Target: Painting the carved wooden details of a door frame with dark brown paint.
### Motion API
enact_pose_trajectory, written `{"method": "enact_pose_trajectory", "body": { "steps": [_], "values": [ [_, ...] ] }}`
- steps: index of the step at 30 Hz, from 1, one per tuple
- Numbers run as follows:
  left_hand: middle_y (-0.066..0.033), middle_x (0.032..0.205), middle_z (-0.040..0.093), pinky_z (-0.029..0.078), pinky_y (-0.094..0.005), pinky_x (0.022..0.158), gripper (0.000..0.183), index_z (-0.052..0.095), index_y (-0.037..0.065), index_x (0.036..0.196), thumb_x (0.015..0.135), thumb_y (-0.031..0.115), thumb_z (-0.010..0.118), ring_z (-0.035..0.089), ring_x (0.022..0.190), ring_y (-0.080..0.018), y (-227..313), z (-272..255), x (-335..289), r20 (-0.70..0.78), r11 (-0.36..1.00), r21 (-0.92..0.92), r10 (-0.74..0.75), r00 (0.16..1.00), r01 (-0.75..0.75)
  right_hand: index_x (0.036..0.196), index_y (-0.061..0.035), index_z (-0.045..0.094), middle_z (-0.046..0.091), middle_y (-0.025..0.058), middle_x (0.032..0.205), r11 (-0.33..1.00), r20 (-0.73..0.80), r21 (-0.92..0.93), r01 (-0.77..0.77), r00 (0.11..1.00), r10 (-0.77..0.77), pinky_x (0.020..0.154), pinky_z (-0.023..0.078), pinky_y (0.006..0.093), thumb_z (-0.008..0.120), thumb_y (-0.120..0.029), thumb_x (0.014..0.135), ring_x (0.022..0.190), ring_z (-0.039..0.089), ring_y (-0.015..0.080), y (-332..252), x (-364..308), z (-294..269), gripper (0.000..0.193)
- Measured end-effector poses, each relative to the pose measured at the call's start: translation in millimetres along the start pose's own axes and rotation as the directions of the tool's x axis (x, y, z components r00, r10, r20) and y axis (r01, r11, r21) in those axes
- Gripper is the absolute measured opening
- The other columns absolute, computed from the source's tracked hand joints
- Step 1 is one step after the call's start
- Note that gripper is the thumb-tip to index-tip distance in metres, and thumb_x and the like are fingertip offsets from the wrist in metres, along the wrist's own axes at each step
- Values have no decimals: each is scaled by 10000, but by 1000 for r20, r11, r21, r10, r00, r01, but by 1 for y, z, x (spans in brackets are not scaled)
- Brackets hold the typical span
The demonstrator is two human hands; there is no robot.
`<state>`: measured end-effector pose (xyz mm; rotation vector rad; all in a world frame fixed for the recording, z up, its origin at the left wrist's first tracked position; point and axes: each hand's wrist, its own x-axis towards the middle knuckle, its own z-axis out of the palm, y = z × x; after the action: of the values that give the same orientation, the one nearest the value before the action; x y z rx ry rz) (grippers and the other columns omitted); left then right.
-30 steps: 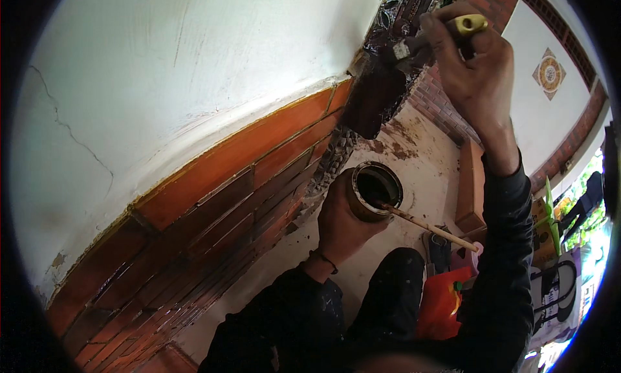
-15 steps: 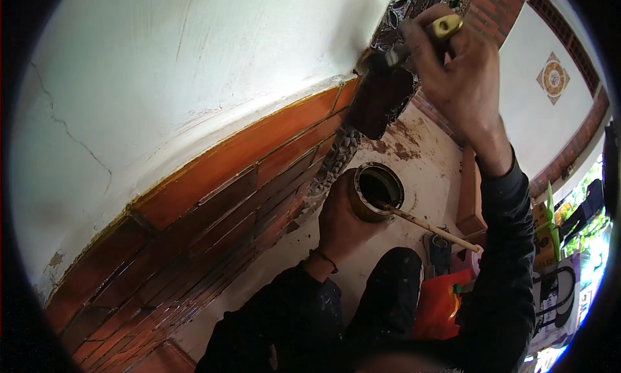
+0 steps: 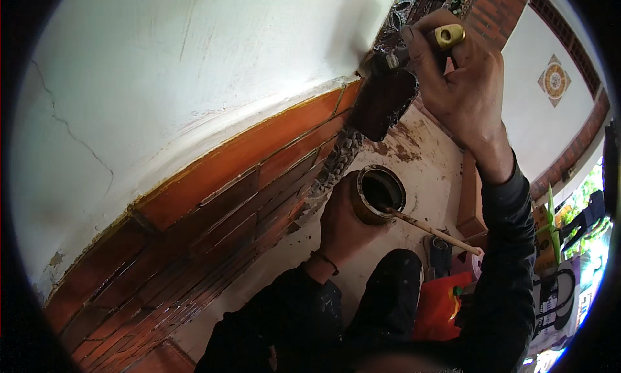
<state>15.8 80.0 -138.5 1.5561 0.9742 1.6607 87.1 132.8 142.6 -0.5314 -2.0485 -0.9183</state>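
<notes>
My right hand [image 3: 467,91] is raised at upper right, its fingers closed around a paintbrush [image 3: 450,36] with a yellow handle end. The brush's dark bristles meet the top of a dark, glossy brown brick edge [image 3: 383,106] at the end of the wall. Lower down, my left hand [image 3: 337,221] grips a round open can [image 3: 372,212] from its left side. Inside the can is dark liquid, partly in shadow. A thin wooden stick [image 3: 435,230] leans out over the can's rim to the right.
White plaster [image 3: 213,69] with a crack rises above orange-brown bricks [image 3: 252,146] on the left. Red-brown stains mark the pale floor [image 3: 430,143]. A red bag [image 3: 440,308], a pink container [image 3: 467,263] and a white bag [image 3: 557,302] stand at lower right.
My right hand and the brush have shifted slightly right and down, with the bristles staying near the dark brick edge. My left hand holds the can almost exactly as before.
</notes>
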Motion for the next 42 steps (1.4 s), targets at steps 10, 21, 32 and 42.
{"method": "enact_pose_trajectory", "body": {
  "steps": [10,21,32,42],
  "values": [
    [-152,1370,627,535,-492,1066,1002,500,92,1476,634,256,1018,626,1292,-374,-6,-2,-1,13,1000,26,10,1000,-11,947,-84,694,647,119,710,995,96,82,-58,994,50,521,484,391,775,-159,982,540,608,295,-10,-14,0,117],
    [-151,1382,621,529,-490,1076,1005,497,86,1480,637,246,1019,621,1301,-372,-5,-2,-2,20,1000,-4,20,1000,-20,950,-84,697,652,130,722,996,93,66,-58,994,52,532,490,395,793,-169,975,565,621,321,-8,-12,7,131],
    [-151,1390,612,527,-489,1082,1023,484,82,1498,641,248,1019,619,1307,-366,-2,-2,-1,14,1000,16,16,1000,-16,973,-109,720,621,81,663,998,-8,-1,55,998,-55,493,465,363,794,-179,982,504,588,213,3,-8,8,102],
    [-149,1379,623,528,-482,1081,1007,497,83,1474,634,253,1026,625,1296,-364,-5,-7,-1,36,1000,-24,-4,999,5,970,-58,719,697,95,727,956,137,250,-153,983,121,529,524,328,781,-107,982,572,678,189,-23,-44,3,80]
  ]
}}
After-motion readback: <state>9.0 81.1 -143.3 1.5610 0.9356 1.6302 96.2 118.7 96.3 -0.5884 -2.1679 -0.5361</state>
